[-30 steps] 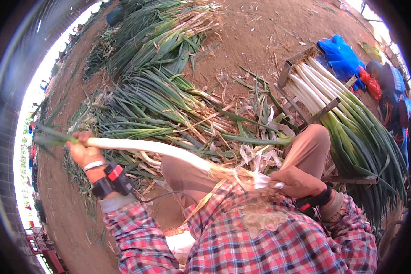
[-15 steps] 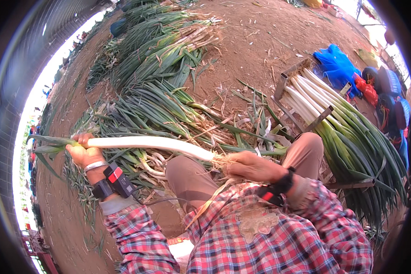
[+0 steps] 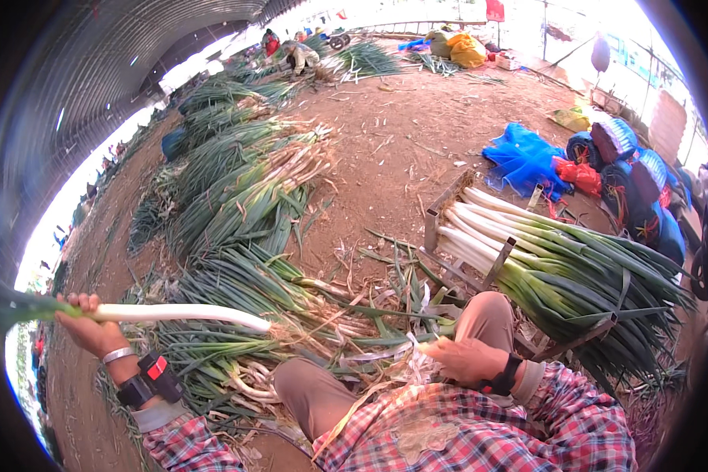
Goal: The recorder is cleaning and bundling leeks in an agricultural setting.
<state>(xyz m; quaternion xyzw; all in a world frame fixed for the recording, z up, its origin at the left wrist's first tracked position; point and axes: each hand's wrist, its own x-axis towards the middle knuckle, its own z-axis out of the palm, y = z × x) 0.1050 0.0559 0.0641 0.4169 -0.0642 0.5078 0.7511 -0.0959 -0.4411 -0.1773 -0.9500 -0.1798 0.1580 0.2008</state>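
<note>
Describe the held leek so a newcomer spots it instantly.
Start at the plaid shirt along the bottom edge, then go up left to the left hand. The leek in it points rightward across the leek pile; unlike those, its smooth white shaft is held aloft.

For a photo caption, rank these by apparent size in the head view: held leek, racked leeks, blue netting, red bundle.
1. Racked leeks
2. Held leek and blue netting: too close to rank; the leek is longer, the netting broader
3. Red bundle
</note>
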